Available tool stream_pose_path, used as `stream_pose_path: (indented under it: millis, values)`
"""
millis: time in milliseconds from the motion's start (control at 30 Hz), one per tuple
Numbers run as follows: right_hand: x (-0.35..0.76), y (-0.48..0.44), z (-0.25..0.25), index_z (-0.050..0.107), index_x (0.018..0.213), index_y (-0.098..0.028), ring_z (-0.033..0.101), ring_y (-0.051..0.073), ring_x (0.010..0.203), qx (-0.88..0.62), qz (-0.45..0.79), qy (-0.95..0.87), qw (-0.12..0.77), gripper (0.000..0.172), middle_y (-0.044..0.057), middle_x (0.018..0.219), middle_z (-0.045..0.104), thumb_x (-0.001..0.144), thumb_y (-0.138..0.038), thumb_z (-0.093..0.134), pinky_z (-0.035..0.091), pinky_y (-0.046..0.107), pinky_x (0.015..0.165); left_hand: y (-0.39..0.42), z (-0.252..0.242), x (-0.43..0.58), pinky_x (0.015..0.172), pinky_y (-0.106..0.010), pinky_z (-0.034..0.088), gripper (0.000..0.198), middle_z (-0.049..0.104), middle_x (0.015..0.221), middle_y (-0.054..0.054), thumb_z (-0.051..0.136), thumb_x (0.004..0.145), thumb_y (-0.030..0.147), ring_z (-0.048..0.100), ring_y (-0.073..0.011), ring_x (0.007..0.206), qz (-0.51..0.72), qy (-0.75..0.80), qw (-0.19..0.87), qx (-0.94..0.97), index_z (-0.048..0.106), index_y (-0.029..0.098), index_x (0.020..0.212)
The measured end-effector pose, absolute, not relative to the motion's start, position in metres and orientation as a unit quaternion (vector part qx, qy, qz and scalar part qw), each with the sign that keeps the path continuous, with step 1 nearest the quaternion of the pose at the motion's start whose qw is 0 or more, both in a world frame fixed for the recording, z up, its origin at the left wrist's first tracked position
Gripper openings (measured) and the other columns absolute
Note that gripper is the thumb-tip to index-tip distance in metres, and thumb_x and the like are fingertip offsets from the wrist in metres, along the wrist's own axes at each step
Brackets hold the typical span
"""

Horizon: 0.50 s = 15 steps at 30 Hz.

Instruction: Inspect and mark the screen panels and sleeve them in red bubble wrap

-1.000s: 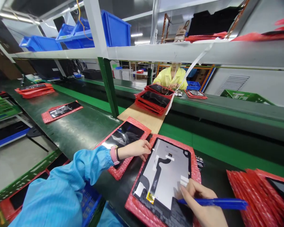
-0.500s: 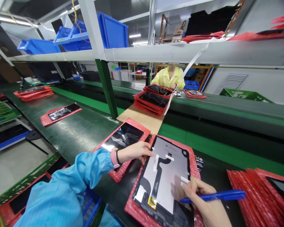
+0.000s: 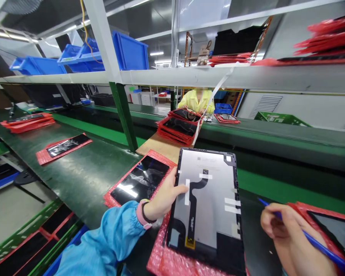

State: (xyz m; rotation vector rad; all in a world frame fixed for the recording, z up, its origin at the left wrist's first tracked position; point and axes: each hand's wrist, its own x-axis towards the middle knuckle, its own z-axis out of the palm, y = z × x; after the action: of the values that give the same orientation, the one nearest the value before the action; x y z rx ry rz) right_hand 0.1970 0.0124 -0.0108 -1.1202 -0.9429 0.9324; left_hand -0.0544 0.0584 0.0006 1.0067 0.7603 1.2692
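Note:
My left hand (image 3: 163, 197) grips the left edge of a tablet screen panel (image 3: 208, 199), thumb on its grey back. The panel is tilted up off the red bubble-wrap bag (image 3: 158, 249) beneath it. White tape strips, a black flex cable (image 3: 192, 214) and a yellow tab show on that back. At the right, apart from the panel, my right hand (image 3: 296, 234) is closed around a blue pen (image 3: 316, 243), whose tip points up and left. Left of the panel, another screen (image 3: 142, 178) lies face up on a red bag.
Red-wrapped screens (image 3: 330, 226) are beside my right hand. A stack of screens (image 3: 179, 124) stands on a wooden board (image 3: 152, 145) ahead. A green post (image 3: 123, 115) carries the shelf (image 3: 166, 78). A person in yellow (image 3: 197, 99) sits opposite. Green crates (image 3: 25, 237) stand lower left.
My left hand has raised the panel from its lying position on the red bag. My right hand, with the pen, has moved off the panel to the right.

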Motion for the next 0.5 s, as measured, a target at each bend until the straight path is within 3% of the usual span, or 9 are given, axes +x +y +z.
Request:
stream_pose_path:
  millis: [100,200,333,500]
  values:
    - [0.198,0.018,-0.002,0.064,0.099,-0.027,0.06,0.014,0.059,-0.454,0.401,-0.395,0.691,0.032,0.003,0.075,0.071,0.084,-0.053,0.057,0.049,0.021,0.051,0.061,0.01,-0.052,0.094,-0.033,0.046,0.046,0.068,0.111,-0.004,0.062,0.068,0.007,0.061,-0.0221,0.106,0.576,0.329,0.598,0.45,0.056,0.019,0.111]
    - [0.194,0.023,0.002,0.062,0.109,-0.025,0.068,0.02,0.071,-0.468,0.414,-0.432,0.65,0.038,0.007,0.08,0.074,0.086,-0.055,0.054,0.056,0.027,0.063,0.063,0.016,-0.05,0.094,-0.033,0.046,0.042,0.068,0.113,-0.004,0.064,0.071,0.011,0.061,-0.0227,0.108,0.597,0.317,0.577,0.458,0.056,0.019,0.112]
    - [0.187,0.025,0.005,0.066,0.104,-0.021,0.069,0.025,0.088,-0.468,0.474,-0.49,0.563,0.036,0.01,0.095,0.074,0.084,-0.05,0.058,0.056,0.033,0.077,0.068,0.023,-0.05,0.093,-0.032,0.048,0.045,0.068,0.111,-0.004,0.066,0.072,0.013,0.062,-0.0223,0.106,0.614,0.321,0.557,0.458,0.055,0.019,0.114]
    - [0.182,0.028,0.008,0.062,0.116,-0.022,0.063,0.029,0.102,-0.478,0.449,-0.529,0.539,0.039,0.01,0.114,0.068,0.084,-0.044,0.061,0.052,0.038,0.088,0.076,0.034,-0.052,0.09,-0.032,0.05,0.047,0.068,0.11,-0.004,0.067,0.072,0.015,0.063,-0.022,0.102,0.619,0.309,0.542,0.477,0.054,0.02,0.117]
